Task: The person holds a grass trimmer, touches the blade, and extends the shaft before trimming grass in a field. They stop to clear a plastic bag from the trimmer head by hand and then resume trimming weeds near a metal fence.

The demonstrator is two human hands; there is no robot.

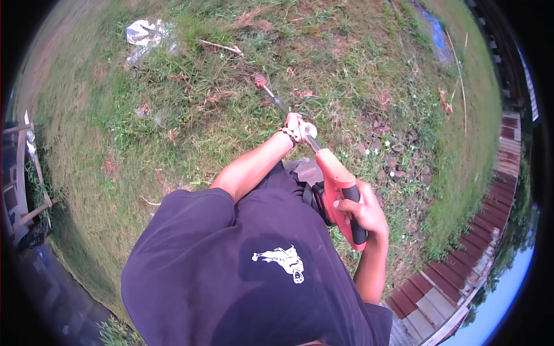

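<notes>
Both hands (332, 170) clamped on orange trimmer (337, 179), shaft slanting away toward grass (173, 115).

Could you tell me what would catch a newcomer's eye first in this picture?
The orange grass trimmer at centre right stands out: the right hand grips its black rear handle, while the left hand holds the shaft further forward. Its head reaches out over the patchy grass above centre. A crumpled white plastic scrap lies at the top left, and a rusty red metal roof edges the right side.
</notes>
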